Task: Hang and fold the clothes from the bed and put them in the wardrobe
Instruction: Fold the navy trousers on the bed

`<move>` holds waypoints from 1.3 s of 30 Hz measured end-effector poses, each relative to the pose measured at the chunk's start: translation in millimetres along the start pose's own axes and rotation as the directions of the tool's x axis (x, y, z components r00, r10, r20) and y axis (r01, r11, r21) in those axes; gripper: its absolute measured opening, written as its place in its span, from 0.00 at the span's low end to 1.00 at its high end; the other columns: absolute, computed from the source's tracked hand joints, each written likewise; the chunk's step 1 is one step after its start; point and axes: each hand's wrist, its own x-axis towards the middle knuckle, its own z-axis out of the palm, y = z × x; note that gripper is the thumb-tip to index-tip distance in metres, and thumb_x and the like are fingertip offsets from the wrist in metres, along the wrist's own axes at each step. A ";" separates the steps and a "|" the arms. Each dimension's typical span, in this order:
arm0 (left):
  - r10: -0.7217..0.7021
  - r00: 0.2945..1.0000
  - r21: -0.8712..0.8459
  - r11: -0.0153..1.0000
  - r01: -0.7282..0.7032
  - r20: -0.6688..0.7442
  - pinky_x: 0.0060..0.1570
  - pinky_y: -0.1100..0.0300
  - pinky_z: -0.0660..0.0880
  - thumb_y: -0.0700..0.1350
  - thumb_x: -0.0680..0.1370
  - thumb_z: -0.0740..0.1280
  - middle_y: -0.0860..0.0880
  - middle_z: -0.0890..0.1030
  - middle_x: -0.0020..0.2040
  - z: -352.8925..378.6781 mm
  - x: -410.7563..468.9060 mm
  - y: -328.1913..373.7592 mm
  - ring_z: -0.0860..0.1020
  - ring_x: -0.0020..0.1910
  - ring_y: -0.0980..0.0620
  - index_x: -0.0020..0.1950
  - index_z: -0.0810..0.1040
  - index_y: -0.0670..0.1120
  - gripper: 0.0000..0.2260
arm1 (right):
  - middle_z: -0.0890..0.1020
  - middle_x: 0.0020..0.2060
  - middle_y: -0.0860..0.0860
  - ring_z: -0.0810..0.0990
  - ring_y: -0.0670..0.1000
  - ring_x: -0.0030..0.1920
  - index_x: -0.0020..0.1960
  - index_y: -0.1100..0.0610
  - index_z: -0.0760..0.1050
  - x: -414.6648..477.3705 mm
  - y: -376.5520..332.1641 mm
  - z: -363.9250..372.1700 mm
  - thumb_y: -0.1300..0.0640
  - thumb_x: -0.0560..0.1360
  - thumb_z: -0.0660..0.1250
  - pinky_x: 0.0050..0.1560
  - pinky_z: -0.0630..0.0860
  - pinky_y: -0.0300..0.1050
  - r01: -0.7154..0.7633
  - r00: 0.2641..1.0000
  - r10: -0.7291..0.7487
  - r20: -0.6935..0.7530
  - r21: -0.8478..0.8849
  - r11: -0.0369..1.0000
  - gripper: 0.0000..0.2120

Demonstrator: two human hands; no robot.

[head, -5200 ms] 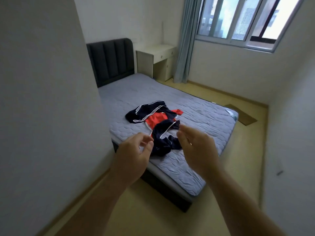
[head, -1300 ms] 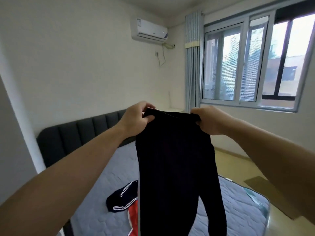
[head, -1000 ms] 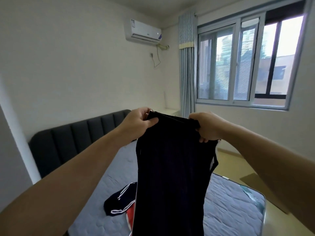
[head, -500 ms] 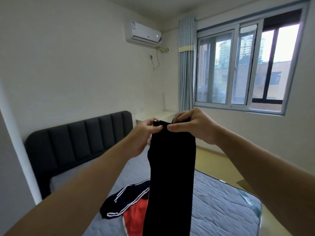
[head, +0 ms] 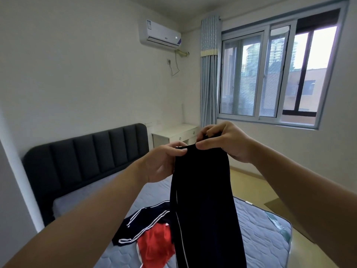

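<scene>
Dark navy trousers [head: 202,206] with a thin white side stripe hang straight down in front of me, folded lengthwise so the legs lie together. My left hand [head: 162,163] pinches the left end of the waistband, and my right hand [head: 224,142] grips the waistband right beside it. Below them on the grey quilted bed [head: 260,229] lies a dark jacket with white stripes [head: 143,223] and a red garment [head: 154,246], partly hidden by the trousers. No wardrobe is in view.
A dark padded headboard [head: 87,157] stands against the left wall. A white bedside desk [head: 173,133] sits in the corner by a blue curtain [head: 209,74] and the window [head: 270,74]. Yellow floor runs along the bed's right side, with a flat cardboard piece [head: 274,206].
Since a second ago my hands have come together, closing the wide-held waistband so the trousers hang as one narrow strip. Earlier the trousers lay on the bed.
</scene>
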 end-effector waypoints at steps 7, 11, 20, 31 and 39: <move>0.101 0.995 0.057 0.993 -0.102 0.023 0.47 0.54 0.69 0.38 0.75 0.69 0.46 0.76 0.41 3.0 2.0 3.7 0.75 0.40 0.48 0.47 0.75 0.43 0.04 | 0.83 0.52 0.57 0.81 0.55 0.46 0.26 0.54 0.79 -5.9 -2.7 -9.5 0.67 0.71 0.75 0.49 0.77 0.47 0.013 1.000 -0.013 -0.005 -0.048 0.999 0.17; 0.154 0.988 0.119 0.981 -0.153 0.000 0.41 0.56 0.74 0.36 0.74 0.70 0.45 0.78 0.42 8.6 1.5 12.5 0.79 0.40 0.48 0.47 0.76 0.42 0.05 | 0.84 0.53 0.51 0.80 0.52 0.44 0.31 0.63 0.75 -7.4 -2.4 -17.6 0.65 0.70 0.77 0.45 0.75 0.44 0.028 0.998 -0.034 -0.050 -0.099 0.995 0.13; 0.303 0.947 0.573 0.797 -0.190 -0.107 0.51 0.60 0.79 0.37 0.76 0.73 0.43 0.82 0.45 21.1 -1.8 35.8 0.82 0.44 0.49 0.51 0.81 0.40 0.05 | 0.82 0.48 0.52 0.77 0.49 0.40 0.28 0.53 0.79 -15.6 1.7 -25.6 0.57 0.70 0.78 0.42 0.71 0.41 0.026 0.995 -0.050 -0.091 -0.247 0.969 0.14; 0.307 0.940 0.686 0.717 -0.125 -0.150 0.61 0.52 0.77 0.36 0.76 0.74 0.37 0.84 0.50 10.7 -1.1 45.1 0.82 0.48 0.48 0.53 0.82 0.39 0.07 | 0.77 0.32 0.42 0.76 0.39 0.33 0.38 0.43 0.73 -19.7 2.0 -31.0 0.40 0.74 0.72 0.34 0.68 0.31 0.003 0.998 -0.042 -0.035 -0.732 0.682 0.11; 0.337 0.934 0.697 0.699 -0.160 -0.124 0.51 0.60 0.78 0.35 0.75 0.75 0.41 0.83 0.49 4.5 -1.2 44.9 0.83 0.46 0.51 0.55 0.79 0.41 0.11 | 0.75 0.32 0.46 0.73 0.45 0.33 0.38 0.47 0.72 -13.3 2.9 -32.0 0.40 0.77 0.68 0.36 0.67 0.39 0.024 0.999 -0.051 -0.010 -0.784 0.620 0.15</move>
